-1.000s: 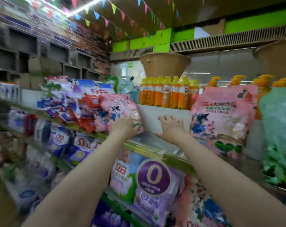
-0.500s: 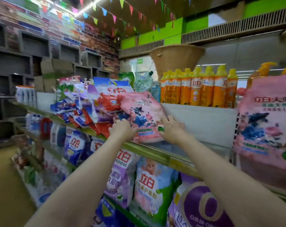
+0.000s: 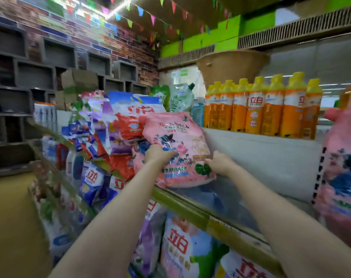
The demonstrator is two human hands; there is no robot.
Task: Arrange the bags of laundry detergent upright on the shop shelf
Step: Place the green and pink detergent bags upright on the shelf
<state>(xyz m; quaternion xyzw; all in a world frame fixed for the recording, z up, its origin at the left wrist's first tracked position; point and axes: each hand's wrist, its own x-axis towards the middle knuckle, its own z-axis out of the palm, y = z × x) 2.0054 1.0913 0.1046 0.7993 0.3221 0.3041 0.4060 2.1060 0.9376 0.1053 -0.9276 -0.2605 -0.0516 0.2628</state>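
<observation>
A pink detergent bag point(image 3: 182, 141) with a flower print leans tilted against a heap of other bags on the shop shelf point(image 3: 180, 205). My left hand point(image 3: 157, 154) grips the bag at its left side, fingers curled over its front. My right hand point(image 3: 218, 162) holds the bag's lower right corner. The heap point(image 3: 114, 133) of blue, red and purple detergent bags lies jumbled to the left. Another pink bag point(image 3: 343, 173) stands upright at the far right of the same shelf.
Orange bottles with yellow caps point(image 3: 261, 109) stand in a row on a raised white ledge behind the shelf. A bare stretch of shelf point(image 3: 231, 197) lies between the two pink bags. More detergent bags point(image 3: 178, 243) hang on the level below. The aisle floor point(image 3: 12, 217) runs to the left.
The camera has swung left, shifting the upright pink bag to the frame's right edge. My right hand went from the bare shelf to the tilted bag's lower right corner; both hands now hold it.
</observation>
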